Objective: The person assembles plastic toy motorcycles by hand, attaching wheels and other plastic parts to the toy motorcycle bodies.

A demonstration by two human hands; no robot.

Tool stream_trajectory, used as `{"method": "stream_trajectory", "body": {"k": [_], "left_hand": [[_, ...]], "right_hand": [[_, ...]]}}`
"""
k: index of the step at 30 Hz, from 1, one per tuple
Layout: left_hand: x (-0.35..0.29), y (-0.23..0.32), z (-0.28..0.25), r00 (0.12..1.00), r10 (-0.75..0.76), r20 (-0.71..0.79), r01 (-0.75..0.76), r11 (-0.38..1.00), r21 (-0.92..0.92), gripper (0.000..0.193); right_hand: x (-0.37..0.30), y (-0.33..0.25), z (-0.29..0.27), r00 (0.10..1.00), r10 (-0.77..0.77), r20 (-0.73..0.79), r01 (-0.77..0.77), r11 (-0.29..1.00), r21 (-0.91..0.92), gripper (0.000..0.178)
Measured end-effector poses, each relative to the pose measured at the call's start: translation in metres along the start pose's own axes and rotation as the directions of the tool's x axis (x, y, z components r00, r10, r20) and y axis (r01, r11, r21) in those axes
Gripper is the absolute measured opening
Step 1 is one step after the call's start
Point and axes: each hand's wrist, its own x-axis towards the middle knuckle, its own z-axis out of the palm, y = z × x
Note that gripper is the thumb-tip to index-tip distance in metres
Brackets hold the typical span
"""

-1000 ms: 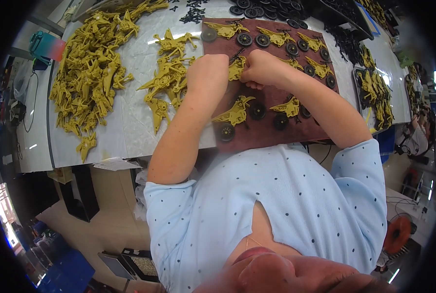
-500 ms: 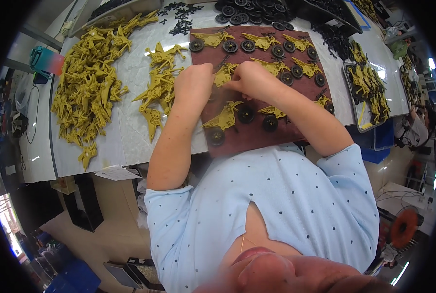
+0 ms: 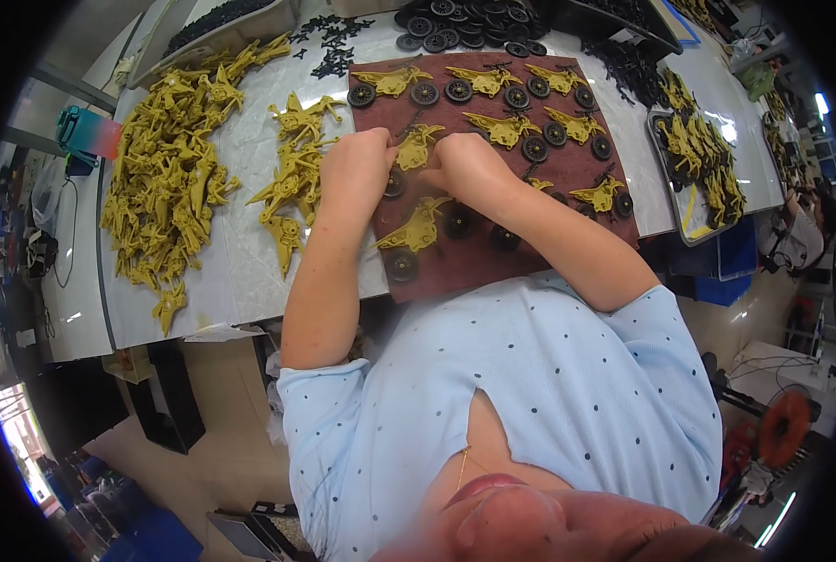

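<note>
My left hand [image 3: 354, 170] and my right hand [image 3: 469, 165] are closed together over one yellow plastic toy motorbike body [image 3: 416, 147] on a brown mat [image 3: 521, 258]. Each hand grips one end of it. A small black wheel [image 3: 394, 184] lies just under my left hand. Another yellow body [image 3: 418, 228] with black wheels [image 3: 401, 266] lies on the mat nearer to me. Rows of finished yellow bodies with wheels [image 3: 493, 84] fill the far part of the mat.
A big heap of loose yellow bodies [image 3: 170, 178] and a smaller heap [image 3: 291, 169] lie on the white table [image 3: 240, 281] to the left. Loose black wheels [image 3: 455, 17] sit beyond the mat. A tray of yellow parts [image 3: 703, 169] stands at the right. Another person [image 3: 806, 225] is at the far right.
Both hands stay closed on the same yellow piece on the mat. The view has shifted a little, so the table sits lower in the picture.
</note>
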Motion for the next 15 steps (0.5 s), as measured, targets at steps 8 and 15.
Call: {"method": "stream_trajectory", "body": {"k": [8, 15], "left_hand": [[0.000, -0.002, 0.003, 0.999, 0.018, -0.031, -0.018, 1.000, -0.001, 0.015], [-0.002, -0.004, 0.002, 0.997, 0.041, -0.058, -0.040, 0.999, 0.024, 0.015]], "right_hand": [[-0.005, 0.000, 0.005, 0.999, 0.014, -0.035, -0.013, 1.000, 0.004, 0.019], [-0.011, -0.001, -0.015, 0.983, -0.051, -0.177, 0.054, 0.998, 0.012, 0.013]]}}
